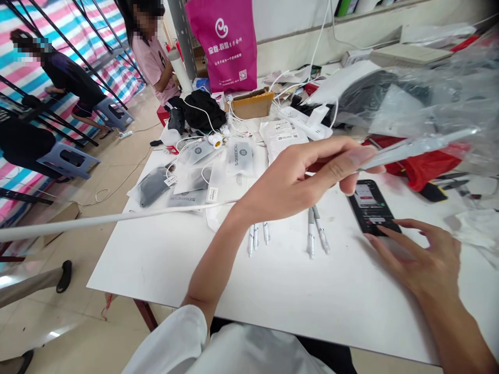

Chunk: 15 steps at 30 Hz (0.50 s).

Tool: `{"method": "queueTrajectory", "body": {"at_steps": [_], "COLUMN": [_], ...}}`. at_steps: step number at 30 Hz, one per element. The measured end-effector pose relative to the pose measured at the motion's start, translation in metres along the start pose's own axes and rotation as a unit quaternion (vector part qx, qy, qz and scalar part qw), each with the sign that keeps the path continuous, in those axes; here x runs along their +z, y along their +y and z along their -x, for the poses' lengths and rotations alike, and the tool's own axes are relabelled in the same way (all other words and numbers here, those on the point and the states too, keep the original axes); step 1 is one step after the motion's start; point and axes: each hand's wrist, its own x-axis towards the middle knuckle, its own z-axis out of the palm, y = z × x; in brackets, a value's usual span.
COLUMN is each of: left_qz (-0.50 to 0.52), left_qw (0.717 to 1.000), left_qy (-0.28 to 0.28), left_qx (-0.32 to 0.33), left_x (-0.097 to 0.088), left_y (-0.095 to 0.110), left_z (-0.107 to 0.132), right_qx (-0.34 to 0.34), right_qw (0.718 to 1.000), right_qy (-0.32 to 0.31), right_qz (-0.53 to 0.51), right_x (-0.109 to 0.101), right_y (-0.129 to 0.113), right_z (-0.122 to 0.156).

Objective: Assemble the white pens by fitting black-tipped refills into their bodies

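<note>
My left hand pinched one bagged pen above the tabletop, right hand lay unclenched on the phone; five unbagged pens left, I'd judge.

Beyond your left hand fingertips, the grey pouch reads "ROCKBROS", letters running sideways, with a round logo. A second pouch, left of your fingers near the table edge, shows "ROCKBROS" upside down. Far past your fingers, the pink bag carries a white swirl logo, Chinese characters too small to read, and a QR code. The phone under your right hand fingertips shows screen text, unreadable.
</note>
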Motion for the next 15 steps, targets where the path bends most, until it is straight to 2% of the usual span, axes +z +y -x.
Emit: {"method": "queueTrajectory", "body": {"at_steps": [3,8,15], "left_qz": [0.036,0.068,0.06], "left_qw": [0.998,0.996,0.997], "left_qy": [-0.039,-0.012,-0.002], "left_qx": [0.032,0.058,0.045], "left_x": [-0.0019,-0.0028,-0.0018], "left_y": [-0.0011,-0.0036,-0.0015], "left_z": [0.0003,-0.0017,-0.0011], "right_qx": [-0.014,0.024,0.048], "right_qw": [1.0,1.0,0.999], "right_qy": [0.018,0.007,-0.017], "right_qz": [0.01,0.004,-0.002], "right_x": [0.0029,0.0056,0.0039], "right_y": [0.0034,0.005,0.0062], "right_z": [0.0002,0.0015,0.0069]}}
